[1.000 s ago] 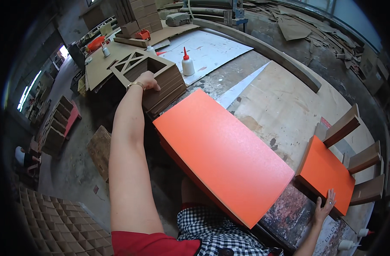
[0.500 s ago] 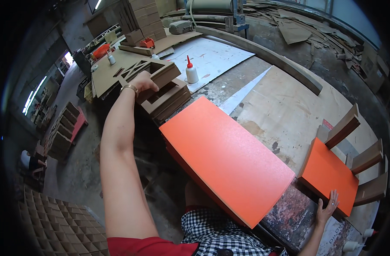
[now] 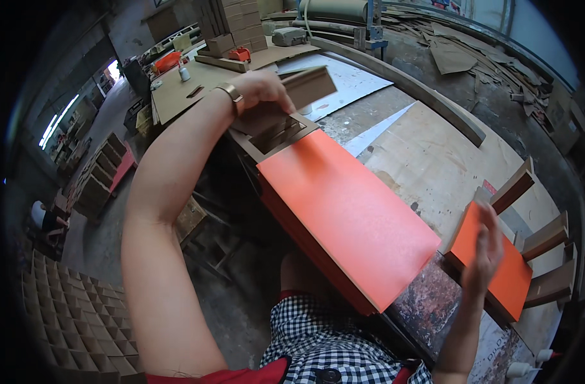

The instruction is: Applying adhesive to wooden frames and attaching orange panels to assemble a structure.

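My left hand [image 3: 263, 88] is closed on a brown fibreboard frame [image 3: 313, 86], lifted and tilted at the far end of the worktable. Under it lies a stack of similar frames [image 3: 293, 133], next to the large orange panel [image 3: 353, 221]. That panel tops a pile along the table's near edge. On the right, my right hand [image 3: 486, 249] is raised over a smaller orange panel [image 3: 511, 281], fingers stretched, slightly blurred and holding nothing. Brown board legs [image 3: 545, 285] stick out from beyond the small panel. Part of the held frame is hidden by my left hand.
White glue bottles lie at the lower right [image 3: 520, 370], and another bottle [image 3: 184, 74] stands on the far table. A long curved beam [image 3: 433, 99] runs along the table's back. A gridded brown stack [image 3: 74, 320] stands lower left; a person [image 3: 44, 217] is farther left.
My left hand has lifted a frame off the stack and brought it right, toward the large orange panel. My right hand has risen off the small orange panel and shifted slightly left.
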A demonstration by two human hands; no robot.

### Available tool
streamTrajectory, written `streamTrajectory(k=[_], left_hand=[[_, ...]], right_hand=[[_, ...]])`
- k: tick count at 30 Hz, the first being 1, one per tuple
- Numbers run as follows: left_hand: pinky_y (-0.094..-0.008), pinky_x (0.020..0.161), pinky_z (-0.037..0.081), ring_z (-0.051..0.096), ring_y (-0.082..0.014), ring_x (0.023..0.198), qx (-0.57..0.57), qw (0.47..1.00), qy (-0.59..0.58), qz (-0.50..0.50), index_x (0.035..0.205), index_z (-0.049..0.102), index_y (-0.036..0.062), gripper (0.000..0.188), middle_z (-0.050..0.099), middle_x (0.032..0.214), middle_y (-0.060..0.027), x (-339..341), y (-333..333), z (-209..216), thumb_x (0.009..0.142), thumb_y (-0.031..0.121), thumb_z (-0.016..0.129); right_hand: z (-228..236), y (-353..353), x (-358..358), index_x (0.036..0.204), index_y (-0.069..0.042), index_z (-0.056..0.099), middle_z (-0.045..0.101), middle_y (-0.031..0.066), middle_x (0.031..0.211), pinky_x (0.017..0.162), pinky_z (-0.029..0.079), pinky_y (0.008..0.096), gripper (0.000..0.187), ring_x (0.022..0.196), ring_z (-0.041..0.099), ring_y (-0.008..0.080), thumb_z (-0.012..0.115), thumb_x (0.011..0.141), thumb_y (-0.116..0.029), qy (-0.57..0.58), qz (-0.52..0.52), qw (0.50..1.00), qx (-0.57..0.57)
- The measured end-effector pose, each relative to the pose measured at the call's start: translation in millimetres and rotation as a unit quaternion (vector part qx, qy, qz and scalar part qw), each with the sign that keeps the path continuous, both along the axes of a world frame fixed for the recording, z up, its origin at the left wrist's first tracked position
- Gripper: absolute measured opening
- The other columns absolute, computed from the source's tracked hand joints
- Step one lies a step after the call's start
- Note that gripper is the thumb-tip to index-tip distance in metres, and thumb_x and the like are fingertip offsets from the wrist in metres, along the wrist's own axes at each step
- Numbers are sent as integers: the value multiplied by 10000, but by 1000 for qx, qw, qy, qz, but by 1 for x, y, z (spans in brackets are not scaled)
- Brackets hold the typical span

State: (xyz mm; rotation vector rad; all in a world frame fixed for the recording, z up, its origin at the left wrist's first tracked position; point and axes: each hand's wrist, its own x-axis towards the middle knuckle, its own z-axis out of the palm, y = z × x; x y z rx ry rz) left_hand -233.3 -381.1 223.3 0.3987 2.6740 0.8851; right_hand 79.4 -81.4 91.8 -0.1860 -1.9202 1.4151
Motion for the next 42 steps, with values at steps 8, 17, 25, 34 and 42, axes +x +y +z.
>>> streamTrajectory(k=[8,17,25,34,42], left_hand=[[-398,549,484,557,-269,639,-74,987,-22,-144,883,623,-73,361,611,807,-164,119,69,12,634,179,689],[-353,531,493,575,-278,658,120,981,-87,-128,1033,421,-118,475,574,863,-202,175,64,-23,668,126,602],[-369,808,450,571,-302,846,346,902,158,-204,1130,393,-75,465,537,1011,-210,189,77,-78,759,117,597],[-330,818,438,535,-279,911,474,811,254,232,1179,377,-38,499,457,1147,-213,89,-64,-139,834,280,549],[-312,788,437,562,-260,850,733,609,-187,239,1094,490,-34,689,539,1046,-199,8,-127,-224,830,600,442]], right_hand=[[32,-131,-127,1038,14,541,501,159,1172,824,447,354,534,996,524,269,612,802,-460,-89,295,786,-536],[19,-132,-98,1034,-26,562,624,90,897,697,490,284,350,778,607,173,619,834,-306,-33,248,768,-590],[-12,-131,-101,1139,-36,517,578,90,1040,725,463,266,367,825,592,172,539,857,-269,39,280,824,-491],[11,-83,-64,973,-46,526,559,30,740,540,449,225,267,571,541,112,590,795,-235,-107,160,861,-470],[8,-106,-28,1022,-33,465,516,46,770,480,414,201,333,538,480,100,590,758,-194,-29,176,946,-272]])
